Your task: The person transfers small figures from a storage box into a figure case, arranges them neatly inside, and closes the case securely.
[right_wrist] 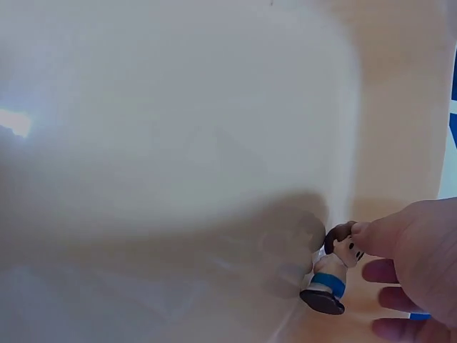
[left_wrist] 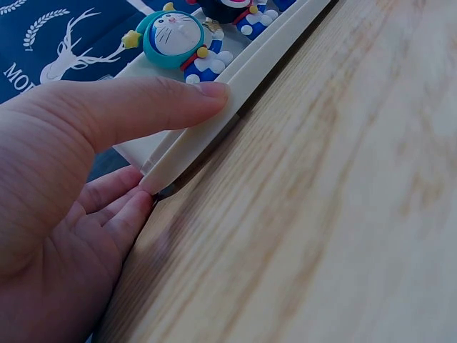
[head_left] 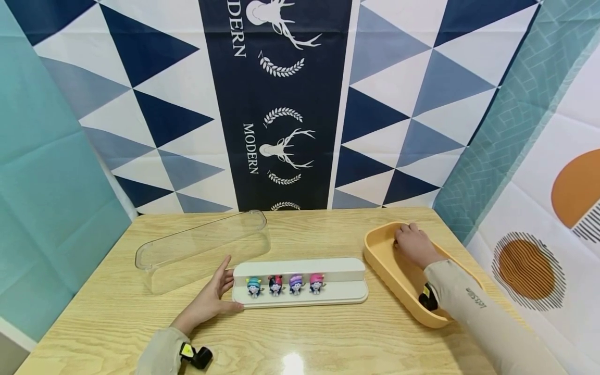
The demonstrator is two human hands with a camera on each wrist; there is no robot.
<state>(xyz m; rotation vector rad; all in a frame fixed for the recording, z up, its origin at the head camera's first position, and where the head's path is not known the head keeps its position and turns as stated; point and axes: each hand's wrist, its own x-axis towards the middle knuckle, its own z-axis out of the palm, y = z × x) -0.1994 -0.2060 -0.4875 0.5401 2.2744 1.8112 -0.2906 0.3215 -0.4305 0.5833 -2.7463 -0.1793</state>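
Note:
A white display base lies mid-table with a row of small cartoon figures on it. My left hand holds its left end. In the left wrist view the left hand has its thumb on the base's rim and its fingers under the edge, close to a teal figure. My right hand reaches into the far end of a yellow tray. In the right wrist view the right hand pinches a small brown-haired figure by its head, against the tray wall.
A clear plastic lid lies on the wooden table, behind and left of the base. Patterned cloth backdrops close in the back and both sides. The yellow tray sits near the table's right edge.

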